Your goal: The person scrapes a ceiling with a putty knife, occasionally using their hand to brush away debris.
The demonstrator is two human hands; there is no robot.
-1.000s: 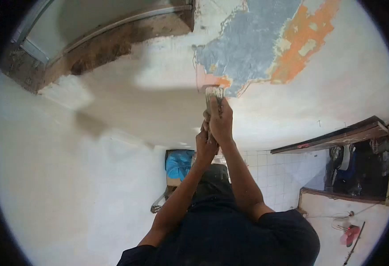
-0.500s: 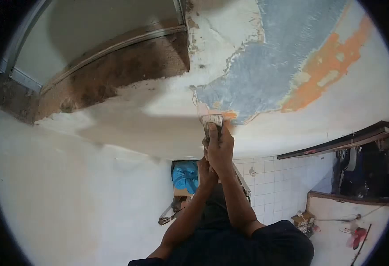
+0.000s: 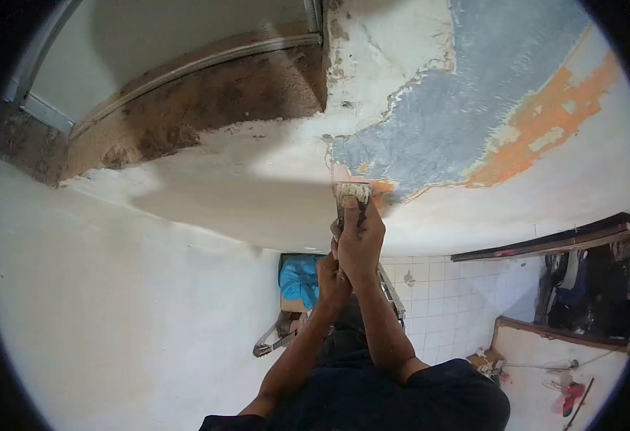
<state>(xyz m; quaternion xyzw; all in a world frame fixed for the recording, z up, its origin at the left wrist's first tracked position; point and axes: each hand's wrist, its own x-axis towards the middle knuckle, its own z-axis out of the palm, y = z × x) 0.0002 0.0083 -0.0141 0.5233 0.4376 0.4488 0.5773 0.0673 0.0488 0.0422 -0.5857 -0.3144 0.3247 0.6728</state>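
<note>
Both my hands are closed on one scraper, whose wide blade is smeared with whitish material. My right hand grips it close to the blade, thumb laid along its back. Lower down, my left hand is wrapped round the handle, most of which the fingers hide. The blade's edge meets the wall at the lower end of a grey patch, beside a small orange spot. A larger orange patch borders the grey one on the right.
A brown, rough-edged recess lies at the upper left. Below are a blue bag, a guitar-like headstock and white tiles. A dark shelf edge and a red object are at the right.
The view has shifted slightly, so the wall patches appear farther right. Both hands keep their hold on the scraper, its blade still at the patch's lower end.
</note>
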